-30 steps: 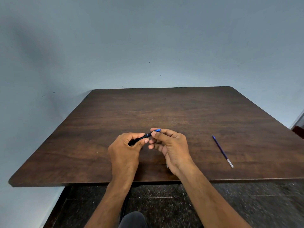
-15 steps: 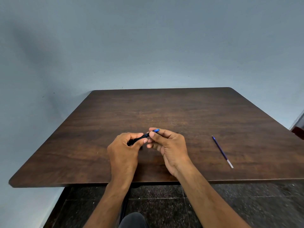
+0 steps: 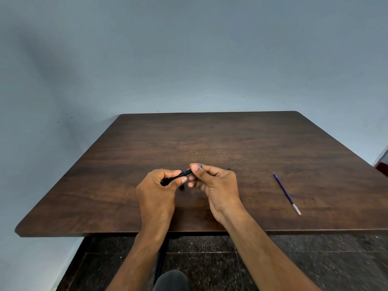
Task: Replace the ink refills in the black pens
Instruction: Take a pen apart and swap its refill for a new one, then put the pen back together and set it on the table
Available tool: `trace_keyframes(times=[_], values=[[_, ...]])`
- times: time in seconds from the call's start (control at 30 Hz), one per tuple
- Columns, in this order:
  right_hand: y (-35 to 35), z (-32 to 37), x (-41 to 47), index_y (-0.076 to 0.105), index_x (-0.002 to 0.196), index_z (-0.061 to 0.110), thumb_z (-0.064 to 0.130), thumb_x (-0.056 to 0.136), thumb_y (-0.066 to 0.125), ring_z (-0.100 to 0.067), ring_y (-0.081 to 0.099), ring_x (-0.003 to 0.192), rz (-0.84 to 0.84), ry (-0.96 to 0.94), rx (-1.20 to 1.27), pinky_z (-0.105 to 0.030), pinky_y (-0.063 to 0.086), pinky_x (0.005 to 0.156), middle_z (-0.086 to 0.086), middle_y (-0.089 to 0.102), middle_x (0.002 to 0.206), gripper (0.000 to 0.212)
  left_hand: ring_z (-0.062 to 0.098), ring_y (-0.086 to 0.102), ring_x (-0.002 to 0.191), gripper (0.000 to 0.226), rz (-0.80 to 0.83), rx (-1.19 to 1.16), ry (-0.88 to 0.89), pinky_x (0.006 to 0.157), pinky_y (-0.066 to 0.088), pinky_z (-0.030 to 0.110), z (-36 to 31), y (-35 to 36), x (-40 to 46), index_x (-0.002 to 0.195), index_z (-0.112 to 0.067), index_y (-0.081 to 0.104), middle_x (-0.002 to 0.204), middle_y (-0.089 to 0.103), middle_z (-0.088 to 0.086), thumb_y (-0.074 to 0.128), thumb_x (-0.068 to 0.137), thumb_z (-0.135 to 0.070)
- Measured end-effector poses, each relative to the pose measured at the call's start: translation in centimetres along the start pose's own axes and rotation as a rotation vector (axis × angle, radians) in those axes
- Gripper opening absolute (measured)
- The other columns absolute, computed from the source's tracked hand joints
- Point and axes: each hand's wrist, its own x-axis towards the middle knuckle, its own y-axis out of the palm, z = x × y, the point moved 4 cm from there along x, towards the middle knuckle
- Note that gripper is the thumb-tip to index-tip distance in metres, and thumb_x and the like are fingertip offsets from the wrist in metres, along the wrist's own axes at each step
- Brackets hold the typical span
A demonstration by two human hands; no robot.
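Grey-blue wall (image 3: 189, 59) backs a dark wood table (image 3: 241, 143), which stands on a speckled dark floor (image 3: 315, 259). Both forearms reach in from the near edge and meet above the table's near-centre area. Left hand (image 3: 156, 191) is curled, fingers and thumb wrapped around the rear portion of the pen (image 3: 180, 175); the black barrel emerges between thumb and forefinger and runs up and to the right. Right hand (image 3: 218, 185) sits just beside the left, touching the same pen at its forward end; thumb and forefinger pinch the barrel near a blue band, and the remaining fingers are curled beneath. A short blue tip projects past the right fingertips, pointing away and to the right. The pen spans the small gap between the two hands and is held off the table surface. A small dark piece lies on the table under the hands; what it is cannot be told. Well apart to the right, a refill (image 3: 286, 193) lies flat on the table, a thin blue rod with a clear near end, angled with its far end toward the left. At the bottom edge, a dark rounded shape, possibly a knee, shows between the forearms.
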Motion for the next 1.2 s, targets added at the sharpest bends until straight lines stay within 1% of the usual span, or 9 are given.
trace_keyframes(times=[0.33, 0.47, 0.57, 0.7, 0.8, 0.97, 1.03, 1.13, 1.2], values=[[1.6, 0.0, 0.0, 0.079, 0.083, -0.003, 0.010, 0.085, 0.081, -0.021, 0.065, 0.058, -0.026, -0.016, -0.132, -0.031, 0.057, 0.057, -0.016, 0.073, 0.070, 0.014, 0.001, 0.067, 0.083, 0.021, -0.059, -0.003, 0.062, 0.076, 0.048, 0.008, 0.3, -1.3, 0.1, 0.088, -0.025, 0.078, 0.085, 0.073, -0.012, 0.087, 0.071, -0.016], [1.1, 1.2, 0.9, 0.079, 0.080, 0.010, 0.013, 0.083, 0.084, -0.015, 0.061, 0.047, -0.049, -0.023, -0.543, -0.027, 0.054, 0.050, -0.007, 0.072, 0.059, 0.006, -0.006, 0.065, 0.083, 0.024, -0.095, 0.025, 0.013, 0.073, 0.046, 0.004, 1.2, -2.7, 0.4, 0.088, -0.034, 0.073, 0.083, 0.070, -0.018, 0.086, 0.072, -0.021], [1.4, 1.3, 2.0, 0.073, 0.063, 0.021, 0.018, 0.085, 0.082, -0.004, 0.055, 0.037, -0.087, 0.000, -0.903, -0.020, 0.047, 0.044, 0.003, 0.065, 0.050, 0.025, -0.010, 0.063, 0.084, 0.025, -0.102, 0.033, -0.003, 0.072, 0.044, 0.002, 1.4, -3.1, 0.6, 0.089, -0.035, 0.072, 0.081, 0.067, -0.022, 0.085, 0.073, -0.021], [3.5, 0.3, 3.1, 0.073, 0.071, 0.014, 0.030, 0.086, 0.081, -0.021, 0.067, 0.070, -0.049, 0.073, -1.234, -0.026, 0.048, 0.061, -0.006, 0.067, 0.071, 0.023, -0.009, 0.065, 0.084, 0.023, -0.103, 0.006, -0.023, 0.072, 0.045, 0.003, 1.4, -3.0, 0.6, 0.092, -0.035, 0.073, 0.086, 0.071, -0.020, 0.084, 0.075, -0.023], [4.6, -0.8, 3.2, 0.064, 0.080, 0.012, 0.033, 0.089, 0.077, -0.028, 0.063, 0.082, -0.020, 0.071, -1.416, -0.029, 0.041, 0.063, -0.010, 0.063, 0.083, 0.026, -0.012, 0.064, 0.084, 0.021, -0.105, -0.025, -0.026, 0.071, 0.044, 0.000, 1.5, -3.0, 0.6, 0.090, -0.035, 0.073, 0.084, 0.071, -0.021, 0.083, 0.077, -0.023], [5.1, -1.3, 3.2, 0.065, 0.100, 0.004, 0.012, 0.092, 0.067, -0.035, 0.066, 0.101, -0.021, 0.046, -1.497, -0.033, 0.044, 0.067, -0.017, 0.066, 0.108, 0.011, -0.012, 0.065, 0.080, 0.020, -0.080, -0.046, -0.029, 0.069, 0.044, 0.001, 1.8, -3.0, 0.4, 0.085, -0.039, 0.073, 0.079, 0.071, -0.025, 0.083, 0.078, -0.023], [5.2, -1.2, 3.3, 0.063, 0.093, 0.005, 0.011, 0.092, 0.066, -0.033, 0.066, 0.096, -0.010, 0.065, -1.488, -0.034, 0.044, 0.065, -0.015, 0.061, 0.099, 0.007, -0.011, 0.066, 0.080, 0.020, -0.059, -0.042, -0.028, 0.069, 0.046, 0.003, 1.9, -2.9, 0.4, 0.085, -0.040, 0.073, 0.078, 0.071, -0.025, 0.083, 0.078, -0.023], [4.5, -1.1, 3.2, 0.051, 0.066, 0.015, 0.017, 0.088, 0.070, -0.020, 0.057, 0.068, -0.007, 0.083, -1.370, -0.024, 0.039, 0.048, -0.005, 0.055, 0.078, 0.029, -0.011, 0.065, 0.081, 0.021, -0.035, -0.023, -0.021, 0.069, 0.045, 0.003, 1.9, -2.7, 0.5, 0.084, -0.042, 0.073, 0.078, 0.071, -0.026, 0.084, 0.077, -0.024], [3.5, -0.5, 3.0, 0.056, 0.061, 0.010, 0.018, 0.084, 0.070, -0.017, 0.051, 0.053, -0.047, 0.037, -1.229, -0.020, 0.035, 0.039, -0.002, 0.055, 0.061, 0.028, -0.012, 0.065, 0.080, 0.019, -0.032, -0.021, -0.024, 0.068, 0.044, 0.002, 2.0, -2.7, 0.6, 0.085, -0.039, 0.075, 0.077, 0.072, -0.026, 0.084, 0.076, -0.025]])
